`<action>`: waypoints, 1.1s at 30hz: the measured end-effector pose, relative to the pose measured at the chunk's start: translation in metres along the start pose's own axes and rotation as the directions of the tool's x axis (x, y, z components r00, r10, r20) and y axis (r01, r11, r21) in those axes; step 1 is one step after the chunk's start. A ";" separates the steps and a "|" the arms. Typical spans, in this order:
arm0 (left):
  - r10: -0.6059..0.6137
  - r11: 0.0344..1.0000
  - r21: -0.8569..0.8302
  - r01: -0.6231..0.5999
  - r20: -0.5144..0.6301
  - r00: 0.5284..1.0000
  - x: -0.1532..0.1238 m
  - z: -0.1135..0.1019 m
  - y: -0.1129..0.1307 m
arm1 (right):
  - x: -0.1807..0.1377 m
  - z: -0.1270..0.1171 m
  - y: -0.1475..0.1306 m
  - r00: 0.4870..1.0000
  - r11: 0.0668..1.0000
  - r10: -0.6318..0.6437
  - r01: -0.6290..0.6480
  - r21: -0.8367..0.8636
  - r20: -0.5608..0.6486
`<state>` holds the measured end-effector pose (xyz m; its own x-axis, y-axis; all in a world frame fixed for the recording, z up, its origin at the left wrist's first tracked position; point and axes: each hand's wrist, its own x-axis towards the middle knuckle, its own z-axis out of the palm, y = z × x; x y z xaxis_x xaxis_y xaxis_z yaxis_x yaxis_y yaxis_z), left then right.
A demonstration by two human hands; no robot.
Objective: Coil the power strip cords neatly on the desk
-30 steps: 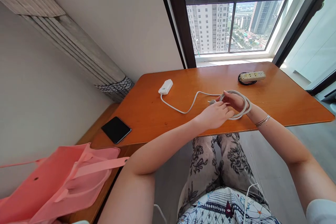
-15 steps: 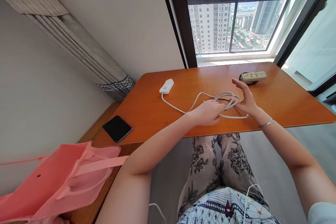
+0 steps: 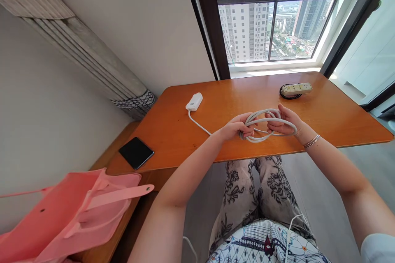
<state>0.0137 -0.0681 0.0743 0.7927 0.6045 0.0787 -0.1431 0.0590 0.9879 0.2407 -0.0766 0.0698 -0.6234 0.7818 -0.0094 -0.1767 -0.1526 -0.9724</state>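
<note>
A white cable is gathered in loose loops between my hands, just above the front part of the wooden table. My left hand is closed round the left side of the loops. On the other side, my right hand grips the coil with bent fingers, partly behind the strands. From my left hand the cable runs across the tabletop to a white power strip at the back left.
A cream power strip with its black cord lies at the back right. A dark tablet or phone rests near the left edge. Beside the table stands an open pink bag, its strap sticking out. A window is behind.
Both hands have lifted the cable and now hold it in a rounder, tighter coil. My right hand, spread open before, has closed on the loops.
</note>
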 end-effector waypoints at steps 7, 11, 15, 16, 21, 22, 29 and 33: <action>-0.008 0.979 -0.202 0.004 -0.021 1.000 0.001 -0.003 -0.013 | 0.007 -0.009 0.011 0.993 0.987 0.109 -0.102 0.126 -0.052; -0.013 0.971 -0.237 0.015 0.008 1.000 0.001 -0.002 -0.015 | 0.011 -0.021 0.023 0.992 0.964 0.125 -0.130 0.231 0.035; -0.020 0.962 -0.271 0.021 0.008 1.000 0.000 -0.001 -0.015 | 0.014 -0.026 0.030 0.983 0.928 0.061 -0.120 0.354 0.172; -0.021 0.958 -0.285 0.020 -0.002 1.000 0.000 -0.002 -0.015 | 0.015 -0.026 0.031 0.982 0.916 0.052 -0.119 0.383 0.182; -0.029 0.943 -0.332 0.010 -0.051 0.998 0.000 -0.004 -0.016 | 0.013 -0.017 0.027 0.991 0.887 0.096 -0.127 0.443 0.092; -0.030 0.944 -0.331 0.008 -0.062 0.998 0.000 -0.004 -0.017 | 0.013 -0.016 0.025 0.992 0.889 0.109 -0.129 0.439 0.070; -0.088 0.940 -0.336 0.048 -0.104 0.991 0.002 -0.007 -0.019 | 0.013 -0.012 0.015 0.989 0.940 0.145 -0.125 0.318 -0.039; -0.097 0.916 -0.400 0.025 -0.160 0.982 0.000 -0.003 -0.017 | 0.014 -0.009 0.010 0.988 0.950 0.140 -0.114 0.291 -0.071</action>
<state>0.0144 -0.0672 0.0570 0.6974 0.7155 -0.0401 -0.3481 0.3871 0.8538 0.2368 -0.0614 0.0575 -0.5862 0.7938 -0.1623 -0.3188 -0.4101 -0.8545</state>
